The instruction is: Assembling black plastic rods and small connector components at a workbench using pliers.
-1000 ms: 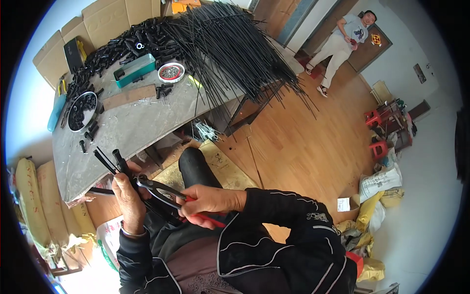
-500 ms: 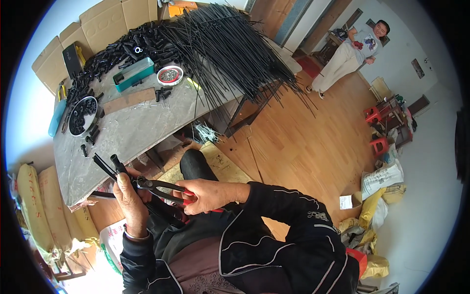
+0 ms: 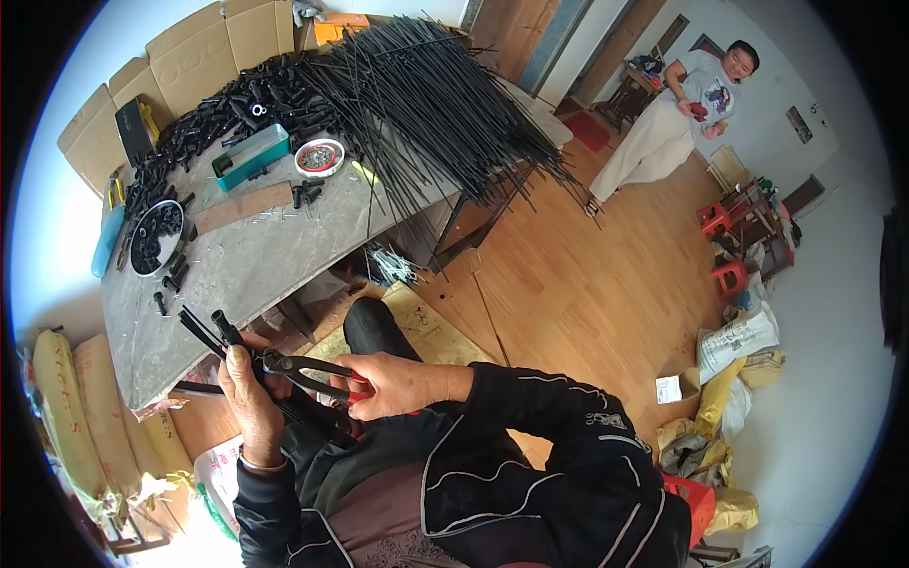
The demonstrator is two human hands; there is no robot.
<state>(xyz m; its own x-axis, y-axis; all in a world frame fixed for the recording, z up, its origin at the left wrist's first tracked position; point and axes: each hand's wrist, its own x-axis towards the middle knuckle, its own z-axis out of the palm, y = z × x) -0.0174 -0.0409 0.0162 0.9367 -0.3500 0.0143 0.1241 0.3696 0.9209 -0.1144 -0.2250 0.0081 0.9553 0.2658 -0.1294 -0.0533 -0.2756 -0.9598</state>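
Observation:
Over my lap, my right hand (image 3: 405, 382) is wrapped round the red handles of a pair of pincers (image 3: 311, 364). The pincers' dark head points left and meets the black parts in my other hand. Those are several thin black rods (image 3: 199, 331) and a thicker black tubular fitting (image 3: 225, 326), gripped by my left hand (image 3: 250, 399) with its thumb upright against them. The fingers behind are partly hidden, and so is the spot where the jaws bite. Below the pincers, more dark material lies across my lap; I cannot make out what it is.
On the grey table (image 3: 256, 232) lie a heap of long black rods (image 3: 445, 104), many black fittings (image 3: 275, 90), a teal tray (image 3: 251, 156), a dish of small metal pieces (image 3: 319, 157) and a bowl of black parts (image 3: 158, 237). Sacks (image 3: 66, 407) stand left. A person (image 3: 677, 118) stands far right.
The person at the far right has stepped nearer. My view has shifted slightly. Both my hands keep their holds, the right on the pincers and the left on the black rods and fitting.

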